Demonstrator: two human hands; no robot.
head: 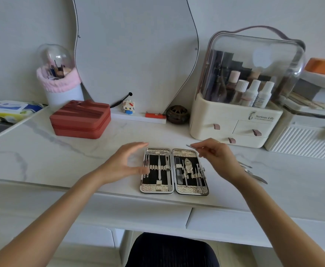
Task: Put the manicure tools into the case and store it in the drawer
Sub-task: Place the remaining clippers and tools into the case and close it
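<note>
open case [174, 171] near the table's [80, 151] front edge; left hand [125, 163] relaxed beside it, right hand [218, 153] pinches a thin tool [191, 146].

Two bare forearms reach in from the lower corners, with no sleeves showing up to the picture's edge; the left hand [122, 164] is bare, and the right hand [218, 158] wears a thin ring

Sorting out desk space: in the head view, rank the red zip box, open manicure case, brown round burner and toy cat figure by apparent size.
1. red zip box
2. manicure case, nearer the camera, so the order is unsure
3. brown round burner
4. toy cat figure
</note>
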